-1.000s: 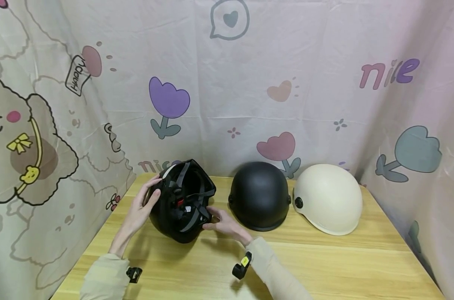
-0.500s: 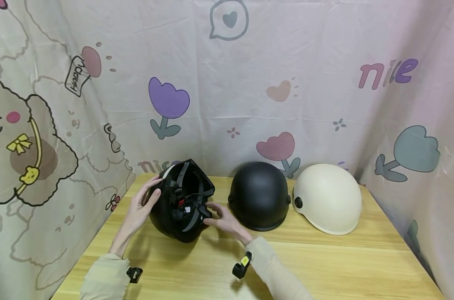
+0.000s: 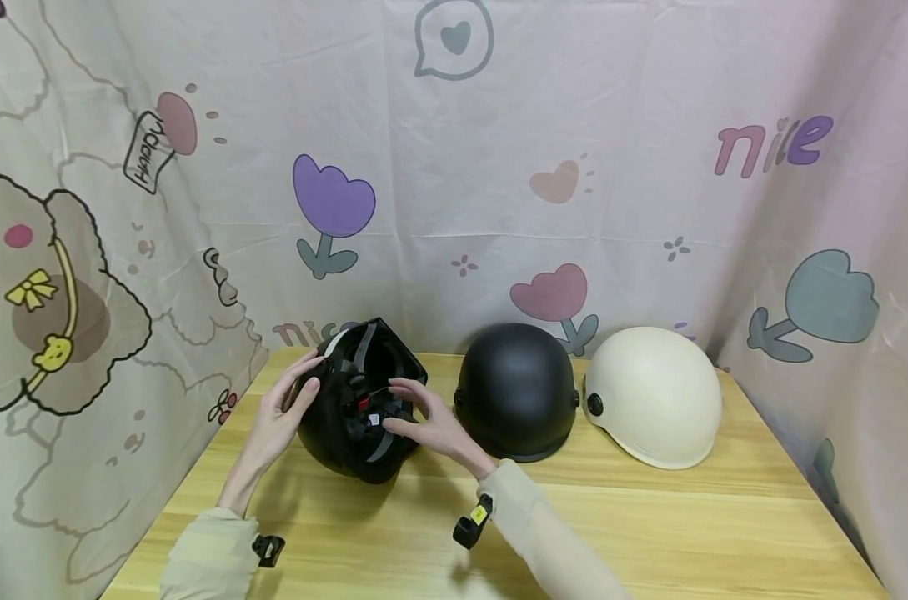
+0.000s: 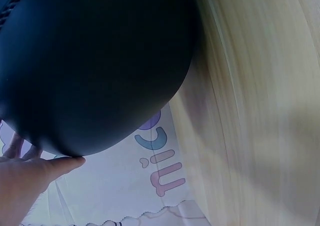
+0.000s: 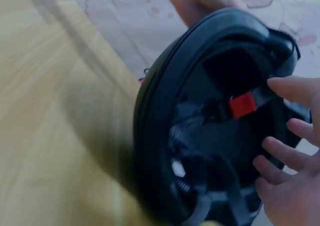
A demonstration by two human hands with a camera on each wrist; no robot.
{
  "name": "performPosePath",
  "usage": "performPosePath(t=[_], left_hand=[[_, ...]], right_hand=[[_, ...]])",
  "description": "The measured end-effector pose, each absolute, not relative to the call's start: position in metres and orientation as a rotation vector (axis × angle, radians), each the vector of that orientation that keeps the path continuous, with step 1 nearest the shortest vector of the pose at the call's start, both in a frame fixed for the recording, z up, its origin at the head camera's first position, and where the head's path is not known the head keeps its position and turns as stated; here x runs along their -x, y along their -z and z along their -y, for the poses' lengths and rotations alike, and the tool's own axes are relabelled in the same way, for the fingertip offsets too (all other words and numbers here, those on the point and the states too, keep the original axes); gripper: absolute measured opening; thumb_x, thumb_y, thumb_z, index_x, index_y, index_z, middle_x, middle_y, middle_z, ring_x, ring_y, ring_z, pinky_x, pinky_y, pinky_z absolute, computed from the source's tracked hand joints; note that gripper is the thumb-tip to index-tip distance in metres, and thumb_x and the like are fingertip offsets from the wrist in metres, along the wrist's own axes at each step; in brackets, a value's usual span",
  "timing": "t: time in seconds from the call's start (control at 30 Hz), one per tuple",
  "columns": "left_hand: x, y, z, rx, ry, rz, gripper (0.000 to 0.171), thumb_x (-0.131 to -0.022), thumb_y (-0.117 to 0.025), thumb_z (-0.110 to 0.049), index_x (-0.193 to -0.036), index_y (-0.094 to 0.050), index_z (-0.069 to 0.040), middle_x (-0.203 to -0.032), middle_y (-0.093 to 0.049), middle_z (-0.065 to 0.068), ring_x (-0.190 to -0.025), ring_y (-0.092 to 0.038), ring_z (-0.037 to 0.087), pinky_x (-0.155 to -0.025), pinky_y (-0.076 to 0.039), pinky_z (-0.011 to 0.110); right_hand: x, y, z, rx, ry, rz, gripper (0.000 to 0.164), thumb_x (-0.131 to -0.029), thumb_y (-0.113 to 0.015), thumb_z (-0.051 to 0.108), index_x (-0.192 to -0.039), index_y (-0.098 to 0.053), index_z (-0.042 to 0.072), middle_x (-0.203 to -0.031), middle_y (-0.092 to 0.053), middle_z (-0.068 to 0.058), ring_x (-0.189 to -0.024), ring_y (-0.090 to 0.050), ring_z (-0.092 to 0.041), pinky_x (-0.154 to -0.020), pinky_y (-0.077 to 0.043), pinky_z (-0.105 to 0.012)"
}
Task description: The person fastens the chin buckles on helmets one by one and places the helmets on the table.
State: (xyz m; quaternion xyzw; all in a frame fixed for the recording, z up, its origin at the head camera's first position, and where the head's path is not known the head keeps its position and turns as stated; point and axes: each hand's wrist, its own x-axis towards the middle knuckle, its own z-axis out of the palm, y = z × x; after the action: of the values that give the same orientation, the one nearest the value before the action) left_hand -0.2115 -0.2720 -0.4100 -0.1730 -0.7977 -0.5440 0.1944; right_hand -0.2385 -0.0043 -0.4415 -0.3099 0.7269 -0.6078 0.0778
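Note:
On the left of the wooden table, a black helmet (image 3: 324,437) lies tilted, its hollow inside turned to the right and toward me. My left hand (image 3: 277,408) grips its left side, thumb on the shell; in the left wrist view the thumb (image 4: 65,167) presses the helmet's edge. My right hand (image 3: 437,423) reaches over the opening from the right with its fingers apart. In the right wrist view, a red buckle (image 5: 243,105) on a dark chin strap sits inside the helmet, and the right thumb (image 5: 285,89) is close by it.
A second black helmet (image 3: 517,392) stands upright just right of my right hand, and a cream helmet (image 3: 656,396) stands beyond it. A printed curtain (image 3: 454,167) hangs behind the wooden table (image 3: 649,525).
My right hand has left the helmet's right rim, moving up and left over the opening while its fingers spread. My left hand and the helmet have hardly moved.

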Motion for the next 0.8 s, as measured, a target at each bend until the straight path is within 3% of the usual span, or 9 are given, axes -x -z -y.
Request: performPosePath(t=[0.07, 0.23, 0.33, 0.43, 0.6, 0.8], left_hand=[[0.211, 0.410, 0.272, 0.485, 1.518, 2.240, 0.037, -0.105, -0.051, -0.009, -0.142, -0.055, -0.005, -0.158, -0.041, 0.018, -0.143, -0.036, -0.007, -0.110, -0.029, 0.002], [0.210, 0.409, 0.273, 0.483, 1.484, 2.248, 0.037, -0.106, -0.049, -0.009, -0.142, -0.056, -0.004, -0.157, -0.042, 0.019, -0.141, -0.036, -0.010, -0.109, -0.029, 0.001], [0.209, 0.409, 0.273, 0.481, 1.474, 2.248, 0.037, -0.107, -0.048, -0.010, -0.142, -0.056, -0.005, -0.157, -0.043, 0.019, -0.140, -0.036, -0.010, -0.108, -0.029, 0.001], [0.210, 0.409, 0.273, 0.482, 1.473, 2.253, 0.037, -0.107, -0.047, -0.010, -0.142, -0.056, -0.004, -0.157, -0.043, 0.019, -0.140, -0.036, -0.010, -0.108, -0.029, 0.001], [0.211, 0.411, 0.274, 0.488, 1.504, 2.244, 0.037, -0.107, -0.047, -0.010, -0.142, -0.055, -0.003, -0.157, -0.041, 0.020, -0.140, -0.036, -0.010, -0.108, -0.030, 0.001], [0.212, 0.412, 0.273, 0.519, 1.559, 2.208, 0.037, -0.106, -0.048, -0.007, -0.142, -0.053, 0.002, -0.157, -0.039, 0.023, -0.140, -0.037, -0.010, -0.109, -0.030, 0.002]], right_hand=[[0.237, 0.432, 0.009, 0.973, 1.831, -2.165, 0.060, -0.097, -0.065, 0.012, -0.152, -0.041, 0.014, -0.153, -0.048, -0.020, -0.146, -0.043, -0.031, -0.121, -0.030, -0.057], [0.232, 0.402, 0.020, 1.105, 1.849, -2.124, 0.065, -0.096, -0.062, 0.000, -0.154, -0.034, 0.000, -0.148, -0.048, -0.030, -0.140, -0.045, -0.043, -0.118, -0.033, -0.060], [0.232, 0.392, 0.028, 1.139, 1.860, -2.101, 0.065, -0.095, -0.062, -0.002, -0.153, -0.033, -0.003, -0.142, -0.049, -0.034, -0.133, -0.049, -0.049, -0.114, -0.037, -0.061], [0.237, 0.392, 0.035, 1.130, 1.853, -2.118, 0.065, -0.095, -0.065, 0.001, -0.154, -0.036, 0.003, -0.136, -0.054, -0.031, -0.125, -0.056, -0.047, -0.111, -0.044, -0.056], [0.244, 0.393, 0.043, 1.103, 1.791, -2.178, 0.065, -0.095, -0.069, 0.011, -0.153, -0.041, 0.018, -0.130, -0.061, -0.020, -0.117, -0.064, -0.034, -0.106, -0.053, -0.039], [0.247, 0.385, 0.045, 1.123, 1.746, -2.169, 0.069, -0.096, -0.068, 0.012, -0.157, -0.036, 0.021, -0.130, -0.060, -0.020, -0.112, -0.068, -0.032, -0.097, -0.056, -0.028]])
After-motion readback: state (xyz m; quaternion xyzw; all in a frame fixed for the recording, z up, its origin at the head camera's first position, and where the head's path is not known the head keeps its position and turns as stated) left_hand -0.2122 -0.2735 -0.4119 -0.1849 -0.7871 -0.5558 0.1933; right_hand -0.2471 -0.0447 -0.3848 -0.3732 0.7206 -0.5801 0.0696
